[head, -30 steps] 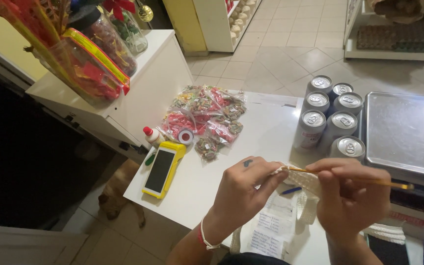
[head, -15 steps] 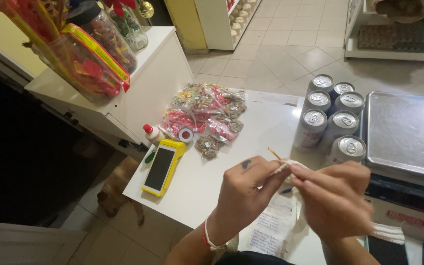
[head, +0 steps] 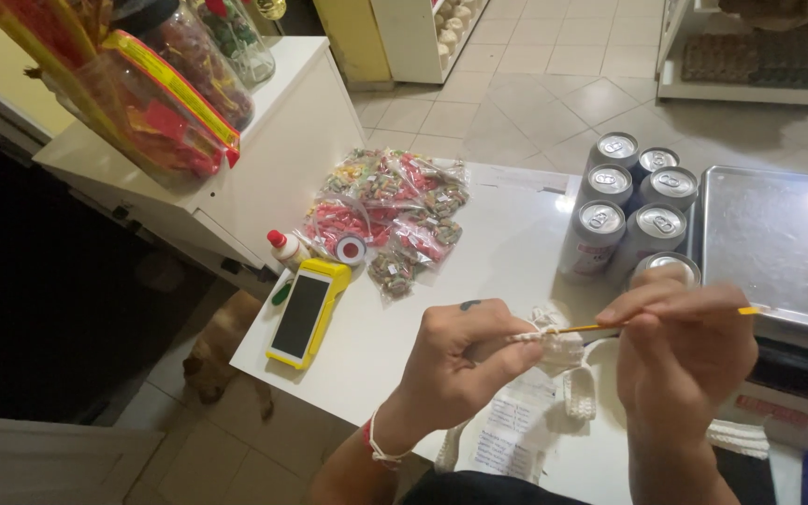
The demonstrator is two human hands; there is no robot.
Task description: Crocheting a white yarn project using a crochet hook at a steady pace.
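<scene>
Your left hand (head: pixel 460 360) is closed, thumb and fingers pinching the top of a small cream-white crocheted piece (head: pixel 554 351) held above the white worktop (head: pixel 497 252). Your right hand (head: pixel 685 351) is also closed, gripping a thin yellow crochet hook (head: pixel 666 319) that lies nearly level; its tip reaches left into the crocheted piece just beside your left fingertips, and its far end sticks out past your right knuckles. A strip of the same cream work hangs down from the piece, between your hands, over a white printed paper slip (head: pixel 516 435) lying on the worktop below.

Behind your right hand stands a cluster of silver drink cans (head: pixel 628 210), and right of them sits a flat metal scale tray (head: pixel 778 238). To the left on the worktop lies a yellow handheld terminal with a dark screen (head: pixel 306 310), with a small white glue bottle with a red cap (head: pixel 284 248) just above it and a heap of clear sweet packets (head: pixel 390 210) beyond. A tan dog (head: pixel 222 351) stands on the tiled floor below the worktop edge.
</scene>
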